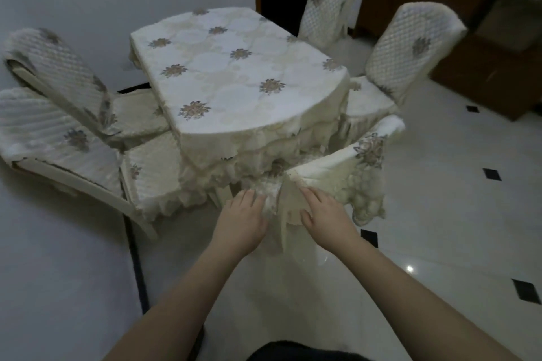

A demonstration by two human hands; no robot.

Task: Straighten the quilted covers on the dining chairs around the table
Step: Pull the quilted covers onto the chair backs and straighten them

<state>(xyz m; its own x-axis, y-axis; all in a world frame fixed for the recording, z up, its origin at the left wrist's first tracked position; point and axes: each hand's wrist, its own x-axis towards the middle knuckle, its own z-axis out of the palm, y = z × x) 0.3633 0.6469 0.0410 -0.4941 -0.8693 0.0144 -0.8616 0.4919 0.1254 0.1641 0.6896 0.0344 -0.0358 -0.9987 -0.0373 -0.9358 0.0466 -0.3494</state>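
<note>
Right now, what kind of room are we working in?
Most likely a home dining room: a table under a floral cloth, ringed by five chairs in quilted covers, on a glossy tiled floor. Both hands, left and right, rest on the nearest chair's cover.

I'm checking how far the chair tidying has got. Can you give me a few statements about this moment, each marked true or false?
1. Both bare hands, the left hand and the right hand, rest on the cream quilted cover of the nearest chair. True.
2. The table under the cream floral tablecloth has plates set on it. False: nothing stands on the cloth.
3. Five covered chairs show around the table. True: two on the left, two on the right, one nearest the person.
4. The floor is plain wood. False: it is glossy white tile with small black diamonds.
5. The left hand is clenched in an empty fist. False: its fingers lie fairly straight on the fabric.
</note>
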